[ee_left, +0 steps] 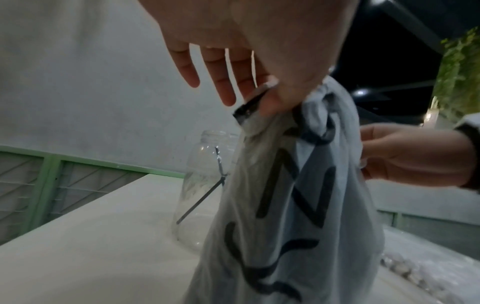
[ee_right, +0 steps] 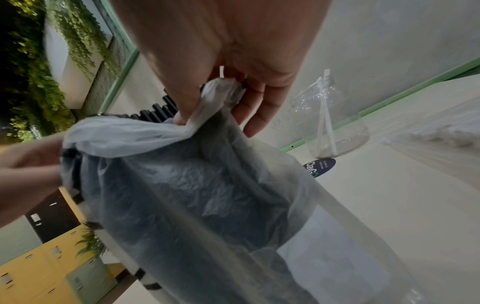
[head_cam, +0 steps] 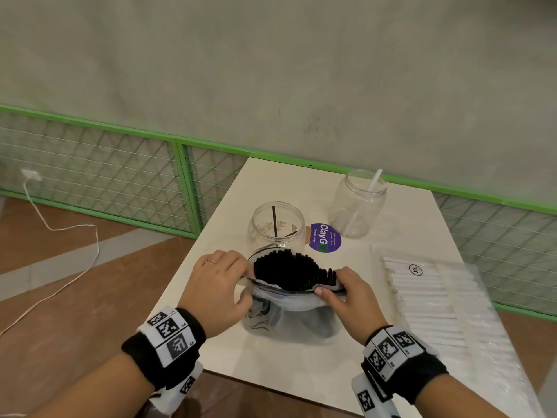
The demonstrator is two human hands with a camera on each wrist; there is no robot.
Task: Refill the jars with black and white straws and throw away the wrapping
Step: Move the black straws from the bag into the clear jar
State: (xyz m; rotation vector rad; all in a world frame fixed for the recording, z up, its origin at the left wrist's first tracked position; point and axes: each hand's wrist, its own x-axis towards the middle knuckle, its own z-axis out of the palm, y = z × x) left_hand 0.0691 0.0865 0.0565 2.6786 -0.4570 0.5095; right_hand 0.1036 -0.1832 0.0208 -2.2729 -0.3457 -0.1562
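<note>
Black straws [head_cam: 289,271] are packed upright in a translucent plastic wrapping [head_cam: 289,315], which stands on the white table [head_cam: 271,363] at the centre of the head view. The open mouth of the wrapping is rolled down around the bundle, so the straw tops are exposed. The rim at 9 o'clock is pinched by the left hand [head_cam: 218,285] between thumb and forefinger, while the other fingers are seen spread and loose in the left wrist view. The rim at 3 o'clock is pinched by the right hand [head_cam: 346,294], the thumb being pressed onto the folded film; in the right wrist view a bunched fold of film is caught against the thumb. Black printed lettering on the film is shown in the left wrist view.

Just beyond the bundle, at 12 o'clock, a clear jar [head_cam: 277,226] is stood, touching or almost touching the wrapping; one black straw leans inside it. At 1 o'clock, a second clear jar [head_cam: 358,203] holds a single white straw [head_cam: 366,197]. Between the two jars a round purple sticker [head_cam: 325,238] lies flat on the table. At 3 o'clock from the bundle, a sealed pack of white straws [head_cam: 431,300] is laid flat, apart from both hands.
</note>
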